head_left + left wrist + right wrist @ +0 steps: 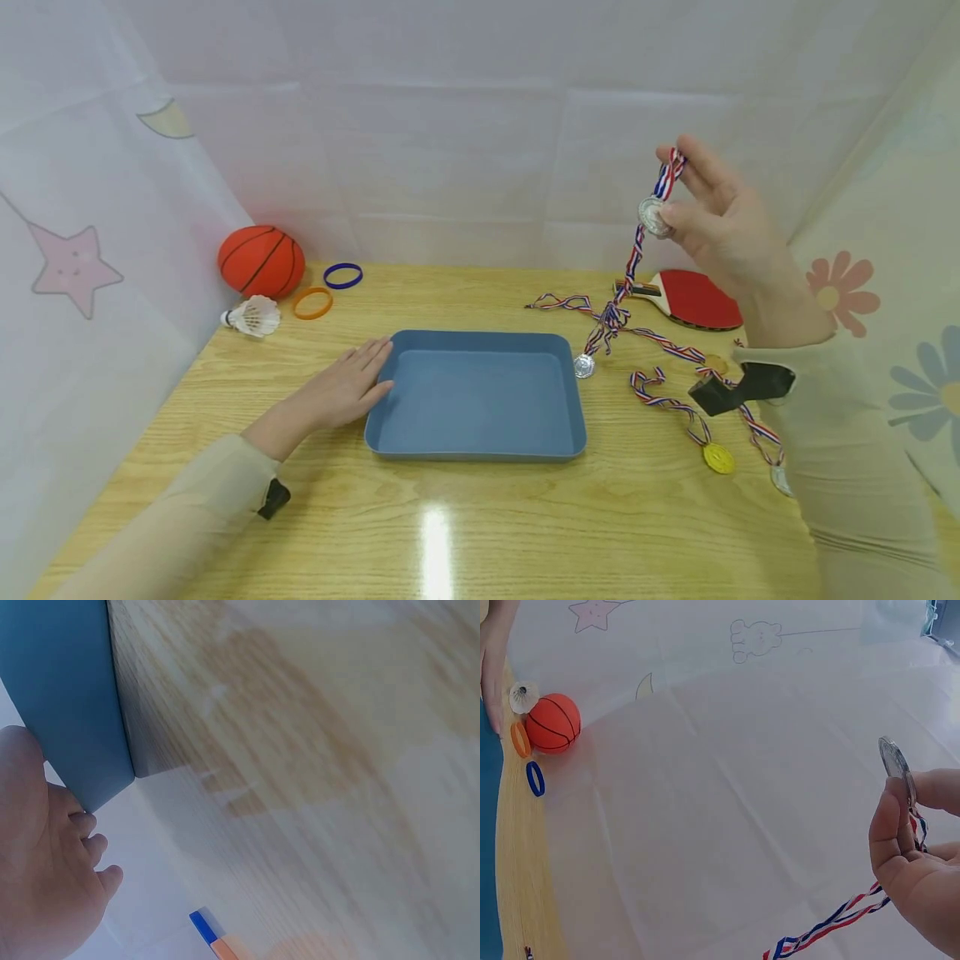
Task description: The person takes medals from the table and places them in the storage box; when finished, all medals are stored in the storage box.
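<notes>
My right hand (723, 221) is raised at the right and pinches a silver medal (654, 217) between thumb and fingers. The medal's red, white and blue ribbon (636, 254) loops over the fingers and hangs down into a knotted bunch of ribbons (613, 317). In the right wrist view the held medal (897, 769) shows nearly edge-on. Another silver medal (584, 367) lies beside the right rim of a blue-grey tray (480, 400). My left hand (347, 387) touches the tray's left rim with straight fingers. The tray holds nothing.
A gold medal (718, 458), a bronze-toned medal (716, 364) and a silver medal (781, 479) lie at the right, near a red table tennis bat (697, 298). Back left are a small basketball (262, 262), a shuttlecock (253, 317), an orange wristband (312, 303) and a blue wristband (342, 276).
</notes>
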The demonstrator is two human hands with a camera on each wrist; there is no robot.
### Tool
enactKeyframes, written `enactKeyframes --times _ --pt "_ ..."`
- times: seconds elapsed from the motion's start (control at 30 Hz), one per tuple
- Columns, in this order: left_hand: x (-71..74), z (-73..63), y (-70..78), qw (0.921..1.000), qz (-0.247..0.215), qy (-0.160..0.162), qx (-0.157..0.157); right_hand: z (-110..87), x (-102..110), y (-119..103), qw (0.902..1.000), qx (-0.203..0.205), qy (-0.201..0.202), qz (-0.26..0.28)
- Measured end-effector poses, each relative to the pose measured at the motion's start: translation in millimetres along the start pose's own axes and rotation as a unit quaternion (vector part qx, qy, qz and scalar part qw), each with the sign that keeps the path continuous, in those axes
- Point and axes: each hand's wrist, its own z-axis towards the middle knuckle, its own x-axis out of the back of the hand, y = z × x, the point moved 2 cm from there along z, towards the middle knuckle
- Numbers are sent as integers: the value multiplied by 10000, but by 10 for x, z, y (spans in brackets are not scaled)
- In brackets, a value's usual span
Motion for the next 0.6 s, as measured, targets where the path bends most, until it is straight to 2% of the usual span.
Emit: enactKeyframes --times 0.1,0.2,0.3,0.43,0.6 --pt "-1 2 0 10000 16 11 -4 -2 65 45 9997 -145 -141 -114" --pt "-5 6 0 10000 17 10 -4 -3 134 114 9992 -119 -170 -339" --pt "-7 5 0 10000 7 2 12 -19 212 202 9961 -218 218 -832" --pt "-6 6 -1 10000 20 0 27 -45 342 312 9847 -513 825 -1447" --pt "-7 -2 -1 10000 29 -2 16 -56 446 366 9814 -448 972 -1591"
